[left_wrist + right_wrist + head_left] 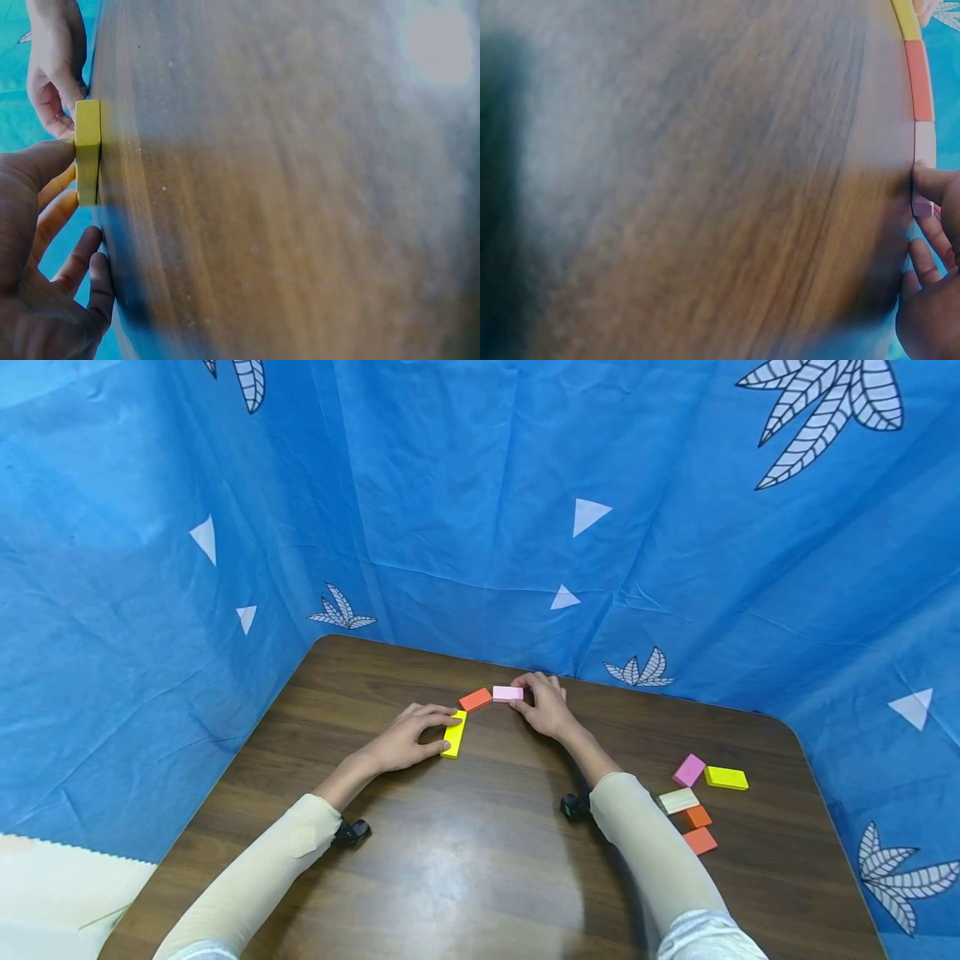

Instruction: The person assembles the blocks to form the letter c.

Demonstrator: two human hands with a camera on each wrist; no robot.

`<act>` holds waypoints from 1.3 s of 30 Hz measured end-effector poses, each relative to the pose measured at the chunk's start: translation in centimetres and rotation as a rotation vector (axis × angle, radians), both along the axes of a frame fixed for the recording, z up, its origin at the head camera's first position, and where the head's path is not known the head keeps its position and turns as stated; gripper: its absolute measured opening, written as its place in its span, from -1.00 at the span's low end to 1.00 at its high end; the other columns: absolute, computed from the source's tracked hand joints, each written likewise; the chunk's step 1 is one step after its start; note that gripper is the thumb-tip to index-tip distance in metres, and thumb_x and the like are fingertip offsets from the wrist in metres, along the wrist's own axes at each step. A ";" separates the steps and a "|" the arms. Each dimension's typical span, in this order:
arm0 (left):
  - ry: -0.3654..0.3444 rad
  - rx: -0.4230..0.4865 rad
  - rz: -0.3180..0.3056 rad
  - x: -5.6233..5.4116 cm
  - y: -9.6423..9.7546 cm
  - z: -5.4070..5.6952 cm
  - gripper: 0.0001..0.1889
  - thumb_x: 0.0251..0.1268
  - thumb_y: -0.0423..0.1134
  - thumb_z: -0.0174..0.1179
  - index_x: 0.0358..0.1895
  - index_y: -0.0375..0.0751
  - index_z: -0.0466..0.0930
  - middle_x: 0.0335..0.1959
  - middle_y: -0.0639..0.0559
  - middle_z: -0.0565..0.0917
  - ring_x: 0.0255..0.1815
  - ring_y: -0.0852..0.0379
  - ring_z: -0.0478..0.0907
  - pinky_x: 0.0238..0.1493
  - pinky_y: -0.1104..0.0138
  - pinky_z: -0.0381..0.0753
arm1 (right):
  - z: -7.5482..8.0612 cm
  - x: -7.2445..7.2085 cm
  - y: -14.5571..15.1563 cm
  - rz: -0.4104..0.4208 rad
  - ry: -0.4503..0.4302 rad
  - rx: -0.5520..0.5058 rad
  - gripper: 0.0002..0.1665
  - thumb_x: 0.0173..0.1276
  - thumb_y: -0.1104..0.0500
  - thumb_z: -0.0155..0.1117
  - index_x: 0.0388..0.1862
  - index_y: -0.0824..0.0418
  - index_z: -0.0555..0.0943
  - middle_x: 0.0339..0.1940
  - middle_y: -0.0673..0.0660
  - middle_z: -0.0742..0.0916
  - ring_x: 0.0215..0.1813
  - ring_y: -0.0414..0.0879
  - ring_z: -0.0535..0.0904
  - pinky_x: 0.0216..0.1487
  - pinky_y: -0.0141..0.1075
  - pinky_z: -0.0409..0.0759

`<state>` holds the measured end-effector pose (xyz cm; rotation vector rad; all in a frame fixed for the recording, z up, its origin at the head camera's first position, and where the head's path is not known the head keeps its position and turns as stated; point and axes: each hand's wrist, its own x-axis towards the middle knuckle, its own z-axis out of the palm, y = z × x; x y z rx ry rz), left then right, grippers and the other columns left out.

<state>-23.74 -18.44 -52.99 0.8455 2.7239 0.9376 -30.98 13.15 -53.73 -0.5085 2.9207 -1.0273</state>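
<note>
My left hand point(408, 739) pinches a yellow block point(454, 737) at its two ends, thumb near and fingers far. In the left wrist view the same yellow block point(88, 150) sits between thumb and fingertips, low at the tabletop. Off its far end an orange-red block point(476, 699) lies at a slant. Beside that comes a light pink block point(507, 694), its right end pinched by my right hand point(546, 708). From the right wrist, yellow, orange-red point(919, 79) and pink point(924, 142) blocks appear end to end in a curved line.
On the table's right lie a darker pink block point(689, 770), a yellow block point(726, 777), a pale wood block point(678, 801) and two orange-red blocks point(700, 840), partly beside my right forearm. A blue curtain point(465, 527) hangs behind the brown wooden table point(360, 668).
</note>
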 end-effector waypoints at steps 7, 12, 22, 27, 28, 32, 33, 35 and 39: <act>-0.001 0.000 0.005 -0.1 0.1 0.0 -0.50 0.55 -0.10 0.35 0.49 0.01 0.61 0.61 0.07 0.50 0.47 -0.07 0.43 0.45 -0.11 0.43 | -0.1 -0.1 -0.1 -0.001 0.004 -0.006 -0.61 0.52 0.07 0.45 0.24 0.12 0.66 0.26 0.20 0.70 0.22 0.15 0.42 0.22 0.11 0.30; -0.008 -0.005 0.006 -0.1 0.1 -0.2 -0.50 0.56 -0.10 0.34 0.49 0.01 0.60 0.62 0.07 0.49 0.49 -0.08 0.42 0.47 -0.12 0.41 | -0.3 0.0 0.1 -0.002 -0.004 -0.020 -0.54 0.53 0.07 0.45 0.33 0.12 0.63 0.27 0.22 0.70 0.23 0.16 0.42 0.23 0.13 0.30; -0.003 -0.001 0.005 -0.1 0.1 -0.3 -0.50 0.56 -0.09 0.35 0.48 0.04 0.61 0.61 0.08 0.50 0.48 -0.08 0.42 0.45 -0.11 0.43 | 0.4 1.0 2.7 0.051 0.010 -0.037 -0.38 0.50 0.17 0.47 0.44 0.30 0.50 0.21 0.31 0.70 0.28 0.22 0.54 0.41 0.12 0.41; -0.007 -0.001 0.003 -0.1 0.1 -0.3 -0.50 0.56 -0.09 0.34 0.49 0.04 0.61 0.62 0.08 0.49 0.47 -0.08 0.42 0.44 -0.10 0.43 | 1.5 2.7 5.4 0.075 0.025 -0.021 -0.43 0.54 0.14 0.42 0.43 0.30 0.54 0.22 0.30 0.70 0.30 0.22 0.56 0.41 0.14 0.43; -0.008 0.000 0.002 0.0 0.1 -0.3 -0.50 0.56 -0.09 0.34 0.49 0.04 0.61 0.62 0.08 0.49 0.47 -0.08 0.42 0.44 -0.10 0.44 | 1.7 3.2 5.9 0.075 0.023 -0.028 -0.44 0.55 0.12 0.41 0.42 0.29 0.55 0.23 0.29 0.70 0.31 0.21 0.55 0.40 0.14 0.45; -0.006 0.006 0.007 0.0 0.0 -0.3 -0.50 0.55 -0.09 0.35 0.49 0.05 0.60 0.62 0.09 0.49 0.46 -0.08 0.42 0.42 -0.10 0.46 | 2.9 5.3 8.1 0.076 0.037 -0.057 -0.51 0.60 0.11 0.36 0.41 0.24 0.60 0.29 0.25 0.70 0.33 0.19 0.51 0.33 0.14 0.50; -0.006 0.008 0.009 -0.1 0.0 -0.3 -0.49 0.55 -0.09 0.35 0.50 0.05 0.60 0.61 0.09 0.50 0.46 -0.08 0.42 0.41 -0.10 0.46 | 3.1 5.7 8.6 0.074 0.043 -0.061 -0.53 0.61 0.11 0.35 0.40 0.23 0.61 0.30 0.24 0.70 0.32 0.18 0.51 0.31 0.14 0.50; -0.008 0.011 0.010 -0.1 0.0 -0.3 -0.49 0.56 -0.09 0.34 0.51 0.06 0.59 0.61 0.10 0.50 0.46 -0.08 0.43 0.40 -0.11 0.47 | 3.5 6.6 9.9 0.064 0.053 -0.057 -0.58 0.62 0.13 0.32 0.37 0.21 0.63 0.30 0.23 0.71 0.30 0.17 0.51 0.27 0.12 0.49; -0.014 0.010 0.013 -0.1 0.1 -0.3 -0.48 0.57 -0.09 0.33 0.52 0.08 0.57 0.61 0.10 0.50 0.46 -0.08 0.42 0.41 -0.11 0.46 | 3.6 8.0 13.1 0.019 0.047 -0.035 -0.67 0.67 0.15 0.25 0.31 0.17 0.68 0.28 0.22 0.72 0.28 0.15 0.51 0.24 0.12 0.49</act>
